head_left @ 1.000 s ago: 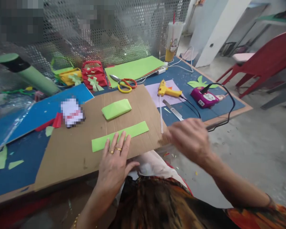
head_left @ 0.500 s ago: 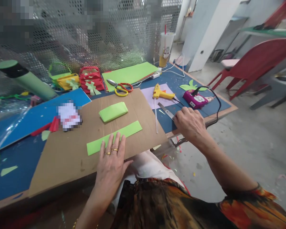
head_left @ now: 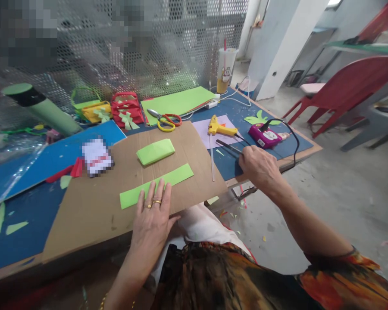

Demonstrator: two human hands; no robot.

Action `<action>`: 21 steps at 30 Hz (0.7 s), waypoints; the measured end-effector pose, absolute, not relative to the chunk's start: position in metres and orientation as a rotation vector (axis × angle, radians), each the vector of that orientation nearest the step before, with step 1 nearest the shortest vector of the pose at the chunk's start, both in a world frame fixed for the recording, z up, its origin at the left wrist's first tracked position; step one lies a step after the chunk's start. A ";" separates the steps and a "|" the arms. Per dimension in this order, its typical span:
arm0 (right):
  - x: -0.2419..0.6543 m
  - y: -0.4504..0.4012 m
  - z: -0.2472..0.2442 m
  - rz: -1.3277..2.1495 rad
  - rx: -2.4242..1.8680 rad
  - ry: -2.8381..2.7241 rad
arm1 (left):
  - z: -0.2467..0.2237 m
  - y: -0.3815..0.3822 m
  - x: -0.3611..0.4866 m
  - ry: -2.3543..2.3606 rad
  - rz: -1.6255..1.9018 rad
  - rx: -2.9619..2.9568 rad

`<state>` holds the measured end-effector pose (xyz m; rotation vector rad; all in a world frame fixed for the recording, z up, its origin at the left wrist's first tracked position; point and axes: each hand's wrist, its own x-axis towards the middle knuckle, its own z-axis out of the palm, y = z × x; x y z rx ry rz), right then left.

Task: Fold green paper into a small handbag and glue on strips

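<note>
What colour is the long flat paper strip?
Lime green; the strip shows best in the head view.

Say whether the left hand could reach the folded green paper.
Probably yes: the left hand lies on the green strip, and only bare cardboard shows between that strip and the folded paper.

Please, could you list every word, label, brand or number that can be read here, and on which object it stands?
None can be read.
Drink cup: printed figure, any lettering too small.
Purple plug box: white patches, marks too small.
White item with a reddish band: pixelated, unreadable.
</note>
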<state>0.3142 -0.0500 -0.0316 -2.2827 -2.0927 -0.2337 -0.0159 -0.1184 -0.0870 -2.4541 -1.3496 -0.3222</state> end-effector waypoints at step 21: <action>0.325 0.078 -0.010 -0.118 -2.242 -2.140 | -0.080 -0.121 0.000 -1.472 -0.355 -2.416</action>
